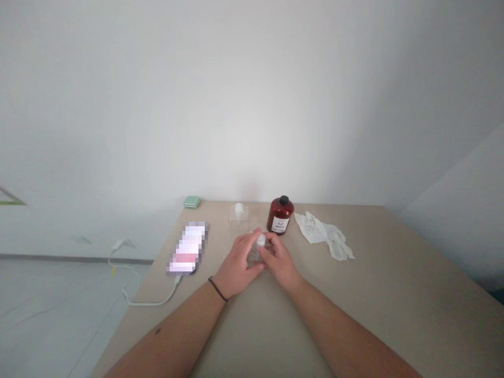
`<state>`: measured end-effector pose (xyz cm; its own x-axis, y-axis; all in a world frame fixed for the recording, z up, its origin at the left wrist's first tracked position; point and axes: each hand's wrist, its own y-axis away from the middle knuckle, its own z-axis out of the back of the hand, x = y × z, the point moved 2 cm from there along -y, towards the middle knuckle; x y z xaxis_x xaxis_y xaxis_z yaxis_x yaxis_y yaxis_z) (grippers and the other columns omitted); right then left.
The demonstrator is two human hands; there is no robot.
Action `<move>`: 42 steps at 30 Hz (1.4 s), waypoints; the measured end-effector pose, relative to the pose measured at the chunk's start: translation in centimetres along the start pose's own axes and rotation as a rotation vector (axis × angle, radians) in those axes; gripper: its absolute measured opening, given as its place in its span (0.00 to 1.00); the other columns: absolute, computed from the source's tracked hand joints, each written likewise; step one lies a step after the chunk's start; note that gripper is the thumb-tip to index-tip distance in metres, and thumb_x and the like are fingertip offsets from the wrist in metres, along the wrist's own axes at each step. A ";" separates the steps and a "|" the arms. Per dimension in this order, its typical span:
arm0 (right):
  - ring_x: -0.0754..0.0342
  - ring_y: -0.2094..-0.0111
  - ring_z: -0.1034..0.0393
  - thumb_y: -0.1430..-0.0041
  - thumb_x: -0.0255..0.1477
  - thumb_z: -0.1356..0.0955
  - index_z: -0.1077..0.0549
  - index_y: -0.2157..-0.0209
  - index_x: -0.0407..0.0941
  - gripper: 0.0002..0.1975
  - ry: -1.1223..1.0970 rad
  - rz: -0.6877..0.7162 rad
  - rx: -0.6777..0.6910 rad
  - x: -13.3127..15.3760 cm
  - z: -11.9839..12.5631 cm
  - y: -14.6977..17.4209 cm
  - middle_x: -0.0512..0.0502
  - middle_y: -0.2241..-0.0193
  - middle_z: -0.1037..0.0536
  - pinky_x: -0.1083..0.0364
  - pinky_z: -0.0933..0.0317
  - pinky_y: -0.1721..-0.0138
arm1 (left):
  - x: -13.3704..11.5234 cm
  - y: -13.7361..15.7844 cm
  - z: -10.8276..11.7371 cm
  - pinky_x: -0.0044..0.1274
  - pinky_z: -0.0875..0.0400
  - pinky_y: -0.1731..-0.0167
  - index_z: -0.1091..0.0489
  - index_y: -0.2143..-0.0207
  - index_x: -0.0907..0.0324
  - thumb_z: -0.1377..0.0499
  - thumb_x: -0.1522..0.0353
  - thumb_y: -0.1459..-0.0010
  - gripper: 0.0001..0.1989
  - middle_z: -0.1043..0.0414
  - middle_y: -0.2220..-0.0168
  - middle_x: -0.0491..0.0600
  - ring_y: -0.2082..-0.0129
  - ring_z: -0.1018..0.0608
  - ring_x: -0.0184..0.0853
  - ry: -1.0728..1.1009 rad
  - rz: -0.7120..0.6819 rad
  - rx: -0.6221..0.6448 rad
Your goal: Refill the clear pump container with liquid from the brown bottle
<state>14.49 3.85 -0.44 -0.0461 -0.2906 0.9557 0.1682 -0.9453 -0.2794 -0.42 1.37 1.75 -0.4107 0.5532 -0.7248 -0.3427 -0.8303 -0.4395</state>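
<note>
The small clear bottle (258, 253) sits on the desk (394, 294) just in front of the brown bottle (280, 215), wrapped by both hands. As I judge it, the glassy body could slip or tip if the cap gives suddenly, and any spill would run toward the phone (188, 248) lying well to the left of the brown bottle. The left hand (238, 265) has its fingers curled closed around the clear bottle's body. The right hand (280, 262) has its fingers (264, 247) pinched together on the white cap. White gloves (323, 234) lie just right of the brown bottle.
</note>
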 end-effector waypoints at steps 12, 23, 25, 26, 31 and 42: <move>0.50 0.61 0.31 0.43 0.43 0.31 0.31 0.57 0.47 0.17 -0.017 -0.017 -0.002 0.1 -0.1 0.1 0.47 0.62 0.26 0.49 0.36 0.56 | 0.1 0.0 0.0 0.45 0.41 0.37 0.50 0.34 0.51 0.38 0.74 0.46 0.40 0.40 0.38 0.56 0.37 0.38 0.46 0.013 0.000 -0.001; 0.50 0.61 0.31 0.44 0.42 0.30 0.31 0.59 0.47 0.16 -0.025 -0.033 0.012 0.5 -0.2 0.1 0.48 0.64 0.26 0.49 0.35 0.57 | 0.0 -0.1 0.1 0.45 0.41 0.37 0.49 0.34 0.51 0.38 0.74 0.46 0.40 0.38 0.39 0.56 0.38 0.36 0.46 0.021 -0.001 -0.006; 0.50 0.60 0.31 0.41 0.42 0.32 0.31 0.59 0.47 0.15 -0.014 -0.012 0.010 0.5 -0.2 0.1 0.47 0.62 0.27 0.50 0.36 0.57 | 0.0 0.0 0.0 0.45 0.41 0.37 0.50 0.34 0.51 0.38 0.73 0.46 0.40 0.39 0.39 0.56 0.38 0.37 0.46 0.018 0.000 -0.008; 0.50 0.60 0.31 0.40 0.42 0.33 0.30 0.58 0.48 0.14 -0.009 -0.001 0.009 0.4 -0.1 0.1 0.47 0.61 0.27 0.50 0.36 0.56 | 0.0 0.0 0.0 0.45 0.41 0.37 0.50 0.33 0.51 0.38 0.73 0.45 0.40 0.39 0.39 0.56 0.37 0.37 0.46 0.016 -0.001 -0.008; 0.51 0.62 0.32 0.44 0.42 0.30 0.32 0.57 0.48 0.17 -0.005 -0.007 -0.017 0.1 0.0 0.1 0.48 0.63 0.27 0.51 0.36 0.58 | 0.1 0.0 0.0 0.44 0.41 0.37 0.50 0.34 0.51 0.38 0.73 0.45 0.39 0.40 0.38 0.56 0.37 0.37 0.45 0.011 0.000 -0.009; 0.51 0.62 0.32 0.41 0.44 0.33 0.32 0.58 0.47 0.17 -0.021 -0.010 0.007 -0.2 -0.1 0.1 0.48 0.63 0.28 0.52 0.36 0.60 | 0.2 0.0 0.0 0.43 0.42 0.37 0.50 0.34 0.52 0.37 0.72 0.45 0.40 0.40 0.38 0.56 0.37 0.37 0.46 0.017 -0.008 -0.013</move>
<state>14.45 3.78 -0.62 -0.0274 -0.2777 0.9603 0.1747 -0.9472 -0.2689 -0.50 1.47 1.52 -0.3935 0.5590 -0.7298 -0.3354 -0.8265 -0.4522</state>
